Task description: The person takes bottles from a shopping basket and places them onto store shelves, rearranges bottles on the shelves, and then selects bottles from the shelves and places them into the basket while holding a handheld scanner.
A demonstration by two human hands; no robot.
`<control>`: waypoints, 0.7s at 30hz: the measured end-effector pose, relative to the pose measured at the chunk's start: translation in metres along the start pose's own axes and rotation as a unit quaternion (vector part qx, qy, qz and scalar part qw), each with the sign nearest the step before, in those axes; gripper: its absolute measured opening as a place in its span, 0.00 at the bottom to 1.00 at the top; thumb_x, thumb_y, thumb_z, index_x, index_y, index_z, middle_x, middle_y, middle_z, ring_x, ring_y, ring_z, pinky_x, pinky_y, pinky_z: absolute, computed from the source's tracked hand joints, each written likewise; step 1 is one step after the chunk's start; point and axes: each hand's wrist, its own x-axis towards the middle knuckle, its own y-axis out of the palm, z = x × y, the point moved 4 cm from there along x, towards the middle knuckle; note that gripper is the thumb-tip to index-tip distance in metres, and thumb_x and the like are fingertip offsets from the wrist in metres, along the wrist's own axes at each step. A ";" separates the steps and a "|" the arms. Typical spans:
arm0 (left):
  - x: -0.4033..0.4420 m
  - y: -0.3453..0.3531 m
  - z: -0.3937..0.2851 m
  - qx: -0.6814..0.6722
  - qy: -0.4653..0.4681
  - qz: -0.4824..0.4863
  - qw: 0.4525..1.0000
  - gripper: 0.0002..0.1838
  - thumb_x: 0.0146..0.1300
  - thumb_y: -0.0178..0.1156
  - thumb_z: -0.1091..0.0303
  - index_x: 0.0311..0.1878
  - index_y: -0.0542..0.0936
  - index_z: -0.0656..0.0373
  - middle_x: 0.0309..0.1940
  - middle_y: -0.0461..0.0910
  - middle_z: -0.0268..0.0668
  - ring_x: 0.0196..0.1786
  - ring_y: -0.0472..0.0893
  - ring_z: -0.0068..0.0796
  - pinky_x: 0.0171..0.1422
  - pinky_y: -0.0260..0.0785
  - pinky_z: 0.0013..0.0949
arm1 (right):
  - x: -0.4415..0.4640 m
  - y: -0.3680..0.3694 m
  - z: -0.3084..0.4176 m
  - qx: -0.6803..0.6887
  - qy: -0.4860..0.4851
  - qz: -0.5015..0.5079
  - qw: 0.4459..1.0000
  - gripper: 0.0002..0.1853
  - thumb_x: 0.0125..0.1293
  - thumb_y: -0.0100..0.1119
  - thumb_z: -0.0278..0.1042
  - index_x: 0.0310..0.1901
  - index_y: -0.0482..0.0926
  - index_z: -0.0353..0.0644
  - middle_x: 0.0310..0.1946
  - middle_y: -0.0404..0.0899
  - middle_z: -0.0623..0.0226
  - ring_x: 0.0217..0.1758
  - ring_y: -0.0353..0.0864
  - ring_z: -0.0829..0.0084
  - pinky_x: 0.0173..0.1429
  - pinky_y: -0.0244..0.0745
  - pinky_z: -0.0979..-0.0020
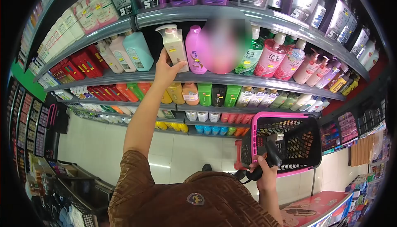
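Observation:
My left hand point(166, 70) reaches up to the shelf and grips a cream pump bottle point(175, 47) low on its body, thumb across the front. The bottle leans slightly, its pump spout pointing left. Just to its right stands a pink bottle point(194, 55) with a yellow price sticker. Down at the lower right, my right hand point(266, 175) is wrapped round the handle of a black handheld barcode scanner point(271, 156), held in front of a black shopping basket point(300, 144) with a pink rim. A small light-coloured item point(276, 137) shows inside the basket, its kind unclear.
Shelves curve across the view, the edge of one point(231, 79) just below the gripped bottle. Turquoise point(138, 51) and red-pink pump bottles point(269, 55) flank it. A blurred patch hides part of that shelf. Tiled floor point(186, 152) lies below; a red display point(314, 208) stands lower right.

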 end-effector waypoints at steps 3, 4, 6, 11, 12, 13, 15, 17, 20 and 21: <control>0.013 0.000 0.007 -0.042 -0.018 0.061 0.997 0.46 0.59 0.78 0.73 0.77 0.63 0.63 0.63 0.80 0.45 0.64 0.82 0.35 0.68 0.76 0.38 | -0.001 -0.002 0.002 -0.006 -0.007 -0.017 1.000 0.13 0.71 0.66 0.28 0.52 0.73 0.40 0.41 0.84 0.53 0.32 0.87 0.68 0.31 0.81 0.68; 0.013 0.000 0.008 -0.044 -0.019 0.060 0.997 0.46 0.59 0.78 0.73 0.77 0.63 0.63 0.63 0.80 0.45 0.64 0.82 0.35 0.68 0.76 0.38 | -0.001 -0.003 0.003 -0.006 -0.008 -0.021 1.000 0.13 0.71 0.66 0.28 0.51 0.73 0.40 0.40 0.84 0.53 0.31 0.87 0.68 0.31 0.81 0.68; 0.012 -0.001 0.008 -0.055 -0.029 0.074 0.995 0.40 0.62 0.76 0.75 0.74 0.65 0.61 0.63 0.80 0.40 0.63 0.82 0.32 0.69 0.75 0.37 | 0.000 -0.007 0.000 -0.008 -0.004 -0.022 1.000 0.13 0.71 0.66 0.28 0.52 0.73 0.40 0.40 0.84 0.53 0.31 0.87 0.68 0.32 0.81 0.68; 0.013 -0.002 0.003 -0.076 -0.034 0.102 0.991 0.45 0.62 0.75 0.74 0.79 0.61 0.61 0.66 0.78 0.44 0.67 0.79 0.35 0.73 0.72 0.40 | 0.004 -0.003 0.001 0.000 0.006 -0.006 1.000 0.14 0.71 0.66 0.28 0.53 0.73 0.39 0.41 0.84 0.54 0.31 0.87 0.68 0.33 0.81 0.68; 0.012 -0.002 0.005 -0.085 -0.032 0.109 0.990 0.45 0.62 0.75 0.74 0.79 0.61 0.61 0.67 0.78 0.44 0.68 0.78 0.36 0.74 0.70 0.41 | 0.004 -0.003 0.000 0.002 0.008 -0.004 1.000 0.14 0.71 0.66 0.28 0.54 0.73 0.39 0.41 0.85 0.54 0.31 0.87 0.69 0.33 0.81 0.68; 0.012 -0.004 0.006 -0.084 -0.032 0.108 0.990 0.45 0.62 0.75 0.74 0.79 0.61 0.61 0.67 0.78 0.44 0.68 0.78 0.36 0.74 0.70 0.41 | 0.005 -0.003 0.000 0.004 0.010 -0.002 1.000 0.14 0.71 0.66 0.28 0.54 0.74 0.39 0.41 0.85 0.54 0.32 0.87 0.69 0.34 0.81 0.68; 0.013 -0.003 0.006 -0.078 -0.030 0.119 0.989 0.44 0.63 0.74 0.74 0.79 0.61 0.60 0.68 0.76 0.44 0.70 0.77 0.36 0.75 0.69 0.41 | 0.004 0.000 0.003 0.008 0.011 0.002 1.000 0.14 0.71 0.66 0.28 0.53 0.74 0.39 0.41 0.85 0.54 0.32 0.86 0.69 0.34 0.81 0.68; 0.013 -0.004 0.005 -0.072 -0.029 0.121 0.990 0.44 0.63 0.74 0.74 0.79 0.61 0.60 0.68 0.76 0.44 0.70 0.77 0.36 0.75 0.69 0.41 | 0.002 0.002 0.008 0.010 0.011 0.006 1.000 0.13 0.71 0.66 0.28 0.53 0.75 0.39 0.41 0.85 0.54 0.32 0.86 0.69 0.34 0.81 0.68; 0.013 -0.003 0.005 -0.076 -0.035 0.121 0.989 0.44 0.63 0.74 0.74 0.79 0.60 0.60 0.69 0.76 0.44 0.70 0.77 0.36 0.75 0.69 0.41 | 0.002 0.001 0.011 0.003 0.018 0.017 1.000 0.12 0.72 0.65 0.27 0.52 0.75 0.39 0.41 0.85 0.54 0.31 0.86 0.70 0.35 0.81 0.68; 0.013 -0.004 0.008 -0.086 -0.041 0.120 0.988 0.45 0.63 0.74 0.73 0.79 0.60 0.60 0.68 0.76 0.44 0.70 0.77 0.36 0.76 0.68 0.41 | 0.004 -0.003 0.009 -0.001 0.019 0.013 1.000 0.12 0.72 0.64 0.27 0.52 0.75 0.38 0.41 0.85 0.54 0.31 0.86 0.70 0.35 0.81 0.68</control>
